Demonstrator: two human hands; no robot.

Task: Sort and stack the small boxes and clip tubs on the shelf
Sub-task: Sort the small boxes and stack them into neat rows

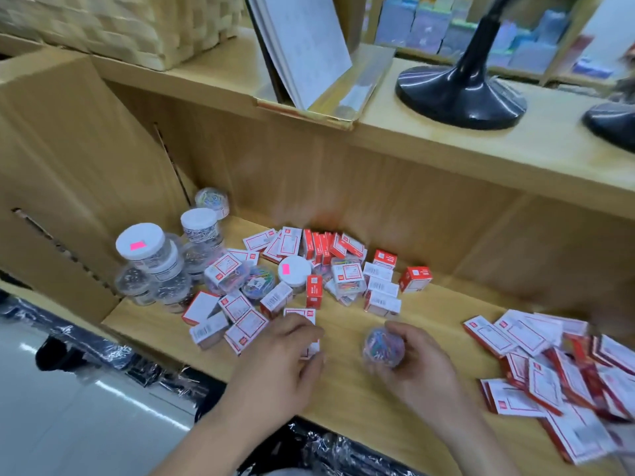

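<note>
A loose heap of small red-and-white boxes point(319, 266) lies across the middle of the wooden shelf point(429, 304). Clear clip tubs with white lids point(141, 249) stand stacked at the left of the heap. Another white-lidded tub point(293, 269) sits among the boxes. My left hand point(285, 348) rests on a red-and-white box point(311, 341) at the shelf's front, fingers closed over it. My right hand point(412, 359) holds a clear tub of coloured clips point(381, 347) just above the shelf. A second pile of flat red-and-white boxes point(556, 372) spreads at the right.
A large cardboard carton point(68, 173) stands at the left end of the shelf. The upper shelf carries a woven basket point(113, 22), an open box with papers point(309, 63) and two black stands point(464, 87). Plastic-wrapped dark goods point(113, 352) lie below the shelf's front edge.
</note>
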